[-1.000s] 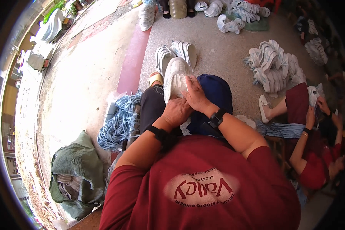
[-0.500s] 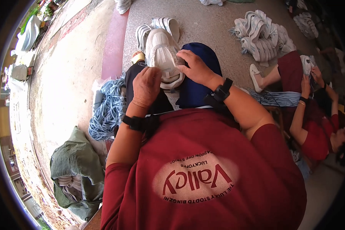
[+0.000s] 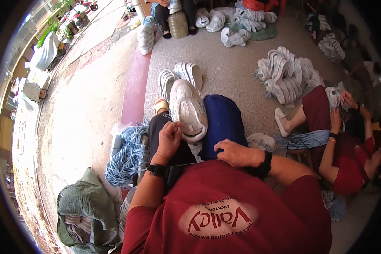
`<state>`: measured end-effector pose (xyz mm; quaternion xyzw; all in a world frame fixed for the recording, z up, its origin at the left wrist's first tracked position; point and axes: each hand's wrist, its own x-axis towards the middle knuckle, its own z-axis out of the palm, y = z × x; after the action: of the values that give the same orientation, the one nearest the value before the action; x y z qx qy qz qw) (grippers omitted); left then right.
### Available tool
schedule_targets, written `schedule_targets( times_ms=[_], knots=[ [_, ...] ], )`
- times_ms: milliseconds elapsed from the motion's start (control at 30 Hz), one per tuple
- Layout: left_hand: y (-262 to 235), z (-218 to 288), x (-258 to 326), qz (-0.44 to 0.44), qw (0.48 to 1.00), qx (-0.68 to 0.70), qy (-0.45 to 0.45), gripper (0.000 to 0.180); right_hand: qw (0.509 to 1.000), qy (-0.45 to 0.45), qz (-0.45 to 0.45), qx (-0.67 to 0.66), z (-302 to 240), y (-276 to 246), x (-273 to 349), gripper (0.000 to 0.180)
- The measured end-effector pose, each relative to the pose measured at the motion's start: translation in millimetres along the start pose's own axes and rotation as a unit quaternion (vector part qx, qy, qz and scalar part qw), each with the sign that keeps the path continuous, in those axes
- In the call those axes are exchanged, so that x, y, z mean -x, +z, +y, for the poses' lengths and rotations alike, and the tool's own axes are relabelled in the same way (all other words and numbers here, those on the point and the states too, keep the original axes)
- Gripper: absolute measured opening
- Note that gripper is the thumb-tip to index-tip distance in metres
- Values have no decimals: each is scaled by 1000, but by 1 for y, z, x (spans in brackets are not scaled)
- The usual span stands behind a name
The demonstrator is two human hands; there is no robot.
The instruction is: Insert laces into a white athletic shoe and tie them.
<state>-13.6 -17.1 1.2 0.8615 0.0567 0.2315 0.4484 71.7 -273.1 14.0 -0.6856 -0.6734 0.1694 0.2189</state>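
Note:
A white shoe upper [image 3: 188,109] stands between my knees, toe end away from me. At its left near edge is my left hand [image 3: 170,137], fingers bent together with the tips close against the shoe; any lace or thread in them is too fine to make out. My right hand [image 3: 239,153] is drawn back off the shoe, above the blue cloth [image 3: 224,122] on my right leg. Its fingers are curled in a pinch, and what they hold, if anything, cannot be seen. Just beyond the shoe stand several more white uppers [image 3: 189,75].
Blue laces [image 3: 129,154] lie bundled at my left, near a green sack [image 3: 86,203] of uppers. A heap of white uppers [image 3: 283,76] is on the floor ahead right. A co-worker [image 3: 351,165] sits at my right; another person [image 3: 173,17] sits far ahead.
My right hand has pulled back from the shoe toward my body. My left hand stays at the shoe's near left edge. The view has tilted up, showing more of the far floor.

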Motion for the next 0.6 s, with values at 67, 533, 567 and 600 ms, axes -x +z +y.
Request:
schedule_targets(
  times_ms=[67,533,567,600],
  knots=[
    [-1,1,2,10,1000,20,-7,14,999,-11,26,-30,-4,-2,3,5],
    [6,78,-13,-231,921,311,-41,35,981,68,96,-155,-18,-78,-48,7],
    [5,82,-14,-269,888,349,-129,31,973,58,112,-192,-20,-84,-58,6],
    [2,84,-13,-275,886,350,-131,31,964,48,128,-229,-22,-87,-67,6]
  ],
)
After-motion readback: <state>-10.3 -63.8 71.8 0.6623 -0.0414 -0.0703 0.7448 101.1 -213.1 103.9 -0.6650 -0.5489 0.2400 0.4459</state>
